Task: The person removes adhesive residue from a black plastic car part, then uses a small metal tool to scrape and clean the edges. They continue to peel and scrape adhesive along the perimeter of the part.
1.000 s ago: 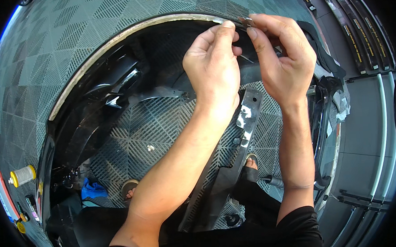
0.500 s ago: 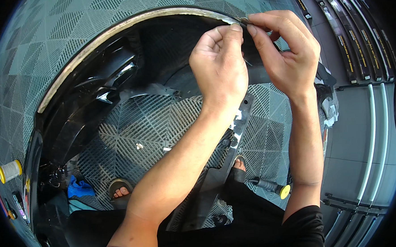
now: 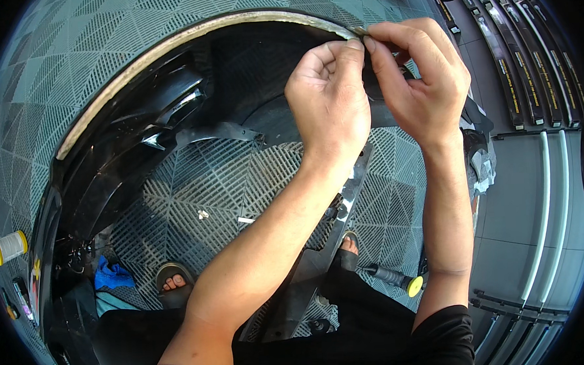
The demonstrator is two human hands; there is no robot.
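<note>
A black car fender (image 3: 128, 141) arches across the view, and a worn beige strip (image 3: 166, 47) runs along its curved rim. At the upper right of the arch, my left hand (image 3: 330, 94) is closed, thumb and forefinger pinching the strip's end at the rim. Right beside it, my right hand (image 3: 428, 76) pinches with thumb and forefinger at the same edge, its other fingers curled. A small dark piece shows at its fingertips; what it is, I cannot make out. The two sets of fingertips nearly touch.
A yellow-ended spool (image 3: 9, 248) and a blue cloth (image 3: 113, 272) lie at left. A dark metal bracket (image 3: 310, 274) stands between my feet, near a dark yellow-capped cylinder (image 3: 393, 277). Long dark boxes (image 3: 513, 58) and pale tubes (image 3: 547, 202) lie at right.
Both hands keep pinching the rim at nearly the same spot, shifted very slightly downward and to the right. The whole view has moved a little; the fender looks unchanged.
</note>
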